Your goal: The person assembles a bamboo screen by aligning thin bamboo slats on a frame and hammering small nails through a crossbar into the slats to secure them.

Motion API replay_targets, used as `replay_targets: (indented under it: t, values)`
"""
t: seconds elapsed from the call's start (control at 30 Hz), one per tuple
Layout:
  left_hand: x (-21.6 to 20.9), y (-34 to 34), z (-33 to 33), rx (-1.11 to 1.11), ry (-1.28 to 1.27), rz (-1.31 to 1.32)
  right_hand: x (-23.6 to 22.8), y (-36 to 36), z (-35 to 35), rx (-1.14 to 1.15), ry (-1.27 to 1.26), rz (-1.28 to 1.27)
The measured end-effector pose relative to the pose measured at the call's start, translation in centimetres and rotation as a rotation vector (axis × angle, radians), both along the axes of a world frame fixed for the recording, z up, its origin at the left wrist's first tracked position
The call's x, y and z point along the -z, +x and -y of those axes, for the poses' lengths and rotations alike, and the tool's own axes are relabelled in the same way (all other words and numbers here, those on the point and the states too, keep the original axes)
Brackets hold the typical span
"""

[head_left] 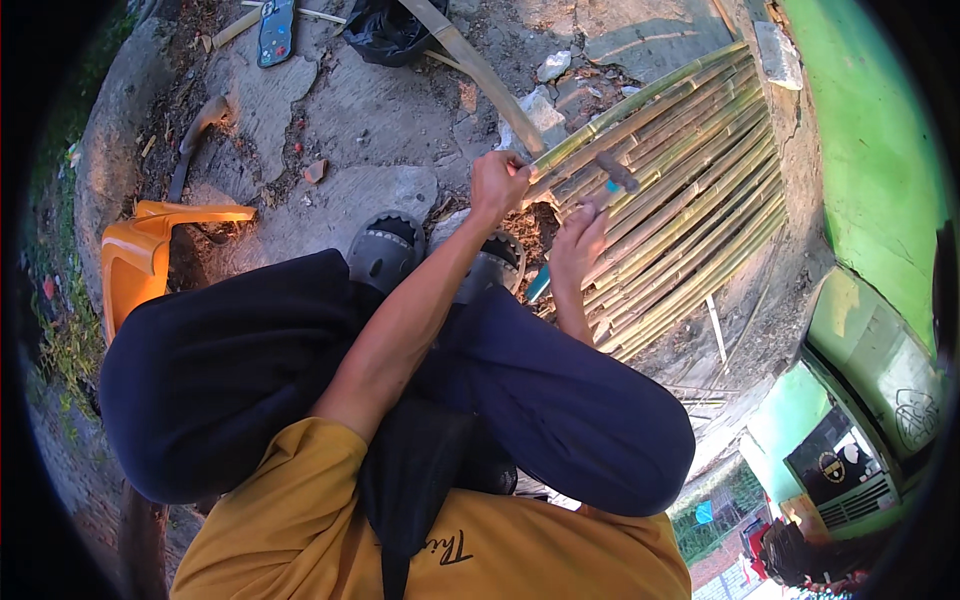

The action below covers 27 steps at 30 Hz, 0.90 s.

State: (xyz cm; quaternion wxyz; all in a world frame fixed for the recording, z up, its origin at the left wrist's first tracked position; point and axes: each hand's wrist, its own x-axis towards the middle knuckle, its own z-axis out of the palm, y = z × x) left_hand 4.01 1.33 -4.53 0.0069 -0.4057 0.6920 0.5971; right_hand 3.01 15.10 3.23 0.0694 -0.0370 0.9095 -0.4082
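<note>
My right hand (pixel 578 243) is wrapped round the handle of a hammer (pixel 617 172) with a dark head and teal parts on its handle. The hammer head is over a row of bamboo strips (pixel 675 200) laid side by side, just right of my other hand. My left hand (pixel 499 187) is closed in a pinch at the near end of the outermost, greenish strip. Whatever is between its fingertips is too small to make out.
A longer bamboo pole (pixel 480 70) slants in from the top. An orange plastic chair (pixel 140 255) stands at left, near a curved-handled blade (pixel 190 145). A black bag (pixel 385 35) and a blue patterned object (pixel 276 32) lie farther off. A green wall (pixel 870 120) bounds the right.
</note>
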Motion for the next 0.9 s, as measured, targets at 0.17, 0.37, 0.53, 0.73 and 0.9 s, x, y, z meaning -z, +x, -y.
replay_targets:
  t: [0.17, 0.37, 0.53, 0.73, 0.9]
  values:
    - [0.0, -0.7, -0.4, 0.005, 0.045, -0.012, 3.8, -0.3, -0.8, -0.104, 0.140, 0.118]
    - [0.2, 0.7, 0.7, -0.016, -0.031, -0.002, -0.8, -0.2, 1.0, 0.193, -0.366, 0.189]
    - [-0.4, -1.0, -0.3, 0.018, 0.058, 0.015, 4.6, -0.3, -1.2, -0.188, 0.259, 0.024]
    - [0.0, -0.3, 0.2, 0.009, -0.011, 0.021, -0.2, -0.5, 0.0, 0.087, -0.207, 0.157]
    - [-0.4, -1.2, -0.4, 0.024, 0.021, -0.019, 3.4, 0.4, -1.2, -0.247, 0.207, -0.045]
